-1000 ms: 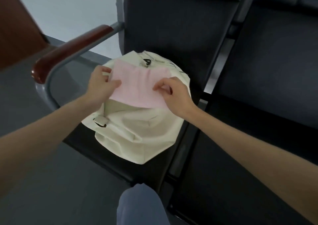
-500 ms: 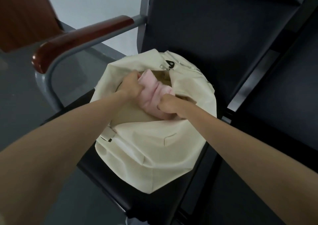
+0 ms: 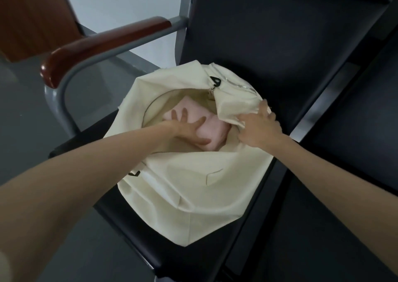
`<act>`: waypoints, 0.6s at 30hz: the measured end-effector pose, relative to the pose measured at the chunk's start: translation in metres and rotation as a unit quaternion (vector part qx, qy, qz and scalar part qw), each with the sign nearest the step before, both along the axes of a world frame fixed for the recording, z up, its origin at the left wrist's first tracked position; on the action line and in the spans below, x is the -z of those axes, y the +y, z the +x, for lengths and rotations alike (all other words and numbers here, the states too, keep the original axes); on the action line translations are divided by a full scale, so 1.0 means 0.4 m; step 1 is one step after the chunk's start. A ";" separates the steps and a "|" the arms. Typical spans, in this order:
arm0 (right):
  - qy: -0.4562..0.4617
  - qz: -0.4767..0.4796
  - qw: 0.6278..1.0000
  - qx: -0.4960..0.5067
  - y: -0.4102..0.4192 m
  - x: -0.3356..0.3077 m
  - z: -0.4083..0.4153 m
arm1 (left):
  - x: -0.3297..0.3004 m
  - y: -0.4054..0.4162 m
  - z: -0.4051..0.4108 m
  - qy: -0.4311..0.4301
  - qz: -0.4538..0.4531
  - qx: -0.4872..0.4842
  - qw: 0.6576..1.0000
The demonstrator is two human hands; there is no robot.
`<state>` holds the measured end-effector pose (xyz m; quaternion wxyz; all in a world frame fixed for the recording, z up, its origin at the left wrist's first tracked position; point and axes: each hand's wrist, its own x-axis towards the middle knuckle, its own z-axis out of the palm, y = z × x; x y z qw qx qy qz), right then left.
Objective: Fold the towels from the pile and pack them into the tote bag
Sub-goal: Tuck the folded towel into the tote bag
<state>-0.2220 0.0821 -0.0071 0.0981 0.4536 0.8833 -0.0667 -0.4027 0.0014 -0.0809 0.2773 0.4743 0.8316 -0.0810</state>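
While left hand [image 3: 187,128] lies flat on pink towel [image 3: 212,130] inside tote bag [image 3: 193,191], right hand [image 3: 259,129] grip pinching bag rim, armrest [image 3: 103,46] beside.

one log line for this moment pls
left hand flat on pink towel inside tote bag | right hand holds bag rim open

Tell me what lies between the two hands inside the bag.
In the head view, the pink towel lies between the left hand pressing it and the right hand gripping the tote bag rim.
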 end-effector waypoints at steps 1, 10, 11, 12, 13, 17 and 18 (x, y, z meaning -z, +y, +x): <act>-0.012 0.001 1.000 0.014 0.009 0.000 0.006 | 0.010 0.002 -0.001 0.006 -0.003 -0.003 1.000; 0.024 0.036 0.999 0.018 0.024 -0.017 0.033 | 0.018 0.059 0.001 0.040 0.003 0.001 0.999; 0.027 0.038 0.999 0.015 0.023 -0.015 0.036 | 0.026 0.071 0.001 0.046 0.017 -0.001 0.999; 0.026 0.040 0.999 0.013 0.022 -0.013 0.036 | 0.026 0.082 0.004 0.052 0.029 -0.006 0.998; 0.024 0.041 0.999 0.009 0.020 -0.011 0.037 | 0.026 0.093 0.008 0.059 0.031 -0.009 0.998; 0.022 0.034 0.999 0.014 0.021 -0.011 0.039 | 0.025 0.145 0.014 0.046 0.043 -0.035 0.997; 0.021 0.031 0.999 0.015 0.023 -0.013 0.039 | 0.030 0.160 0.004 0.025 0.064 -0.069 0.995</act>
